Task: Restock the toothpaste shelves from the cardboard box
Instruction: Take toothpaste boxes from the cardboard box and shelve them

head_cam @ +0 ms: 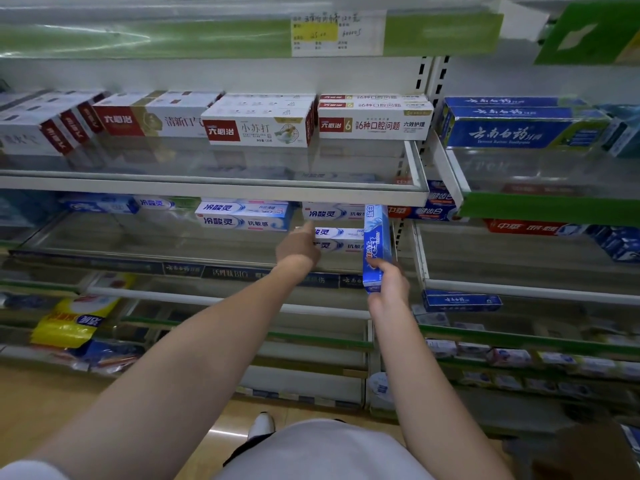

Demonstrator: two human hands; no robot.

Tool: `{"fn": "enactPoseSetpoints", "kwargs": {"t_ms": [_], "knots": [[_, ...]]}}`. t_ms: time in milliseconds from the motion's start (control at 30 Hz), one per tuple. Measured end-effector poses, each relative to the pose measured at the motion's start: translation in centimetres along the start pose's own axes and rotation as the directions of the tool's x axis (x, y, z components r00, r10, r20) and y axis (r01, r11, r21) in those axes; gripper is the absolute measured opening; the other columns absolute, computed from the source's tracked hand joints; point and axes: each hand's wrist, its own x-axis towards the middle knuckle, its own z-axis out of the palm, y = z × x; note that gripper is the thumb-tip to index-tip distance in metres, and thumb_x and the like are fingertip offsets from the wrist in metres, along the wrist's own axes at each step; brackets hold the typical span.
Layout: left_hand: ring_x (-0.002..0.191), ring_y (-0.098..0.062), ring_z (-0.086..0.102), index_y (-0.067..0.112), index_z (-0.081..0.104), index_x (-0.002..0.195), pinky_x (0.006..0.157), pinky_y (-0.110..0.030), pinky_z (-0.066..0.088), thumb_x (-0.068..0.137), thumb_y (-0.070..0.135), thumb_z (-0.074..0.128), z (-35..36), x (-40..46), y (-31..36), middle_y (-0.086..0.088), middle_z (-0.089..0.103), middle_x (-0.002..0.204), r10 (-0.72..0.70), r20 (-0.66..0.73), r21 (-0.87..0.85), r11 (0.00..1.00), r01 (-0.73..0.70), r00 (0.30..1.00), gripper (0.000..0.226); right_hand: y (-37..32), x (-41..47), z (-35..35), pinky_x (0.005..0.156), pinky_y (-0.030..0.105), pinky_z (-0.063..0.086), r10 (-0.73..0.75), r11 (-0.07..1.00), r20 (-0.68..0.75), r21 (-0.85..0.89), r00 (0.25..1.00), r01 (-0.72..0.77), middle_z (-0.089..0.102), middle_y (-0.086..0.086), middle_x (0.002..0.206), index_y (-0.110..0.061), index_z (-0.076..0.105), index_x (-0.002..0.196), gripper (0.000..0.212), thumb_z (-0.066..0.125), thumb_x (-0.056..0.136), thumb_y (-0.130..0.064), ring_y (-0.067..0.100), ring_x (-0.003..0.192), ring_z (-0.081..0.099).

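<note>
1. Where the left hand [298, 249] reaches into the middle shelf [214, 188], its fingers lie hidden against white toothpaste boxes [337, 239]; that grip cannot be told.
2. Right hand [388, 284] clasps an upright blue toothpaste box [375, 240] beside them; lower shelves blur.

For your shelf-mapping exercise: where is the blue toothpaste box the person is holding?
In the head view, the blue toothpaste box stands upright in the right hand, right of centre, at the middle shelf's right end beside the white toothpaste boxes.
</note>
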Motion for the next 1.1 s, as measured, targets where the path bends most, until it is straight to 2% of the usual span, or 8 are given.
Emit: {"fn": "enactPoseSetpoints", "kwargs": {"t_ms": [67,167,367,567,767,867,967,1100], "knots": [[0.089,-0.019,0.060,0.024,0.061,0.111,0.076,-0.032,0.051,0.100,0.035,0.053,0.5,-0.4,1.0,0.001,0.067,0.106,0.120,0.088,-0.023,0.993,-0.118,0.989,0.018,-0.1,0.1,0.1,0.093,0.040,0.054,-0.006,1.000,-0.006,0.013,1.000,0.006,0.066,0.007,0.121,-0.018,0.061,0.122,0.049,0.079,0.079,-0.006,0.023,0.109,0.065],[0.114,-0.020,0.056,0.029,0.060,0.129,0.093,-0.037,0.050,0.097,0.026,0.058,2.0,-1.2,2.3,0.002,0.059,0.131,0.315,0.238,-0.050,0.949,-0.312,0.919,0.032,-0.1,0.0,0.1,0.093,0.040,0.053,-0.017,1.000,-0.009,0.014,1.000,0.017,0.066,0.007,0.122,-0.017,0.059,0.124,0.050,0.079,0.079,-0.005,0.024,0.111,0.063],[0.142,-0.022,0.031,0.033,0.037,0.151,0.117,-0.045,0.030,0.095,0.031,0.062,3.8,-0.4,3.2,0.002,0.037,0.154,0.303,0.188,0.018,0.950,-0.312,0.934,0.062,-0.1,0.4,-0.1,0.097,0.042,0.051,-0.028,1.000,-0.029,-0.005,0.999,0.028,0.065,0.007,0.122,-0.016,0.059,0.126,0.052,0.079,0.079,-0.005,0.025,0.112,0.062],[0.149,-0.027,0.019,0.031,0.028,0.155,0.119,-0.053,0.018,0.098,0.044,0.053,3.5,2.3,3.1,-0.003,0.027,0.160,0.281,0.265,0.171,0.928,-0.331,0.923,0.064,0.0,1.0,0.1,0.097,0.043,0.054,-0.042,0.999,-0.039,0.003,0.998,0.042,0.066,0.008,0.119,-0.024,0.062,0.098,0.034,0.079,0.078,-0.002,0.025,0.109,0.064],[0.148,-0.027,0.023,0.025,0.032,0.154,0.122,-0.056,0.013,0.096,0.050,0.054,2.8,5.2,1.3,-0.004,0.027,0.161,0.312,0.279,0.224,0.898,-0.378,0.908,0.067,0.3,1.5,0.1,0.102,0.048,0.050,-0.035,0.999,-0.046,0.002,0.998,0.035,0.066,0.005,0.119,-0.027,0.063,0.097,0.035,0.080,0.077,-0.003,0.026,0.112,0.061],[0.143,-0.027,0.036,0.022,0.038,0.152,0.120,-0.048,0.025,0.095,0.046,0.059,2.8,5.8,0.5,-0.004,0.033,0.159,0.326,0.259,0.123,0.922,-0.366,0.909,0.065,0.6,1.7,0.3,0.100,0.047,0.052,-0.046,0.999,-0.050,0.000,0.998,0.046,0.067,0.006,0.119,-0.028,0.064,0.096,0.037,0.081,0.075,-0.002,0.026,0.111,0.063],[0.125,-0.027,0.053,0.021,0.047,0.144,0.108,-0.043,0.042,0.095,0.030,0.059,2.9,5.2,-0.5,-0.005,0.048,0.146,0.245,0.134,-0.017,0.969,-0.245,0.960,0.050,0.9,2.0,0.0,0.099,0.046,0.053,-0.050,0.999,-0.045,0.007,0.998,0.051,0.067,0.006,0.120,-0.026,0.065,0.099,0.037,0.081,0.075,-0.003,0.026,0.112,0.063],[0.125,-0.026,0.051,0.017,0.051,0.140,0.108,-0.043,0.043,0.097,0.023,0.056,2.6,4.1,-1.5,-0.006,0.052,0.138,0.128,0.098,-0.029,0.992,-0.126,0.987,0.044,1.0,2.1,-0.2,0.092,0.041,0.056,-0.047,0.999,-0.022,-0.004,0.999,0.047,0.068,0.005,0.119,-0.026,0.065,0.102,0.039,0.082,0.075,-0.004,0.025,0.110,0.065]]}}
